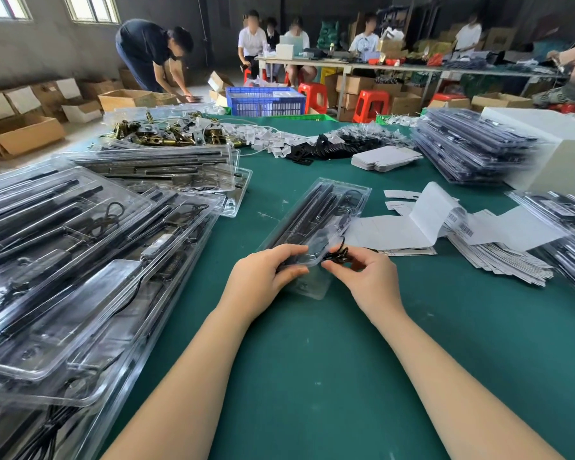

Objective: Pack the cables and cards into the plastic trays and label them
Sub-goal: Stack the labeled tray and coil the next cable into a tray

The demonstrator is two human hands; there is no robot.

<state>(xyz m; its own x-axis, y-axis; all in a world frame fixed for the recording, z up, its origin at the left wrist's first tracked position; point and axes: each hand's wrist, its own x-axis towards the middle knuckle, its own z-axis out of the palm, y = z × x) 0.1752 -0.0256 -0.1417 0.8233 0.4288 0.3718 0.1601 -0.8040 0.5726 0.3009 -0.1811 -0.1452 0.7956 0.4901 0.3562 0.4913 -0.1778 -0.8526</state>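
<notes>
A clear plastic tray (pixel 316 214) with black bars inside lies on the green table (pixel 312 360) in front of me, slanting away to the right. My left hand (pixel 263 270) grips its near end, thumb on top. My right hand (pixel 365 277) pinches a small coiled black cable (pixel 337 254) at the tray's near right corner. White cards (pixel 389 232) and barcode label sheets (pixel 462 224) lie just right of the tray.
Stacks of filled clear trays (pixel 80 260) crowd the left side; more stacks sit at the far right (pixel 472 147) and the right edge (pixel 565 227). Brass parts (pixel 153 131), white tags and black pieces lie at the back. A white box (pixel 551 147) stands far right. People work behind.
</notes>
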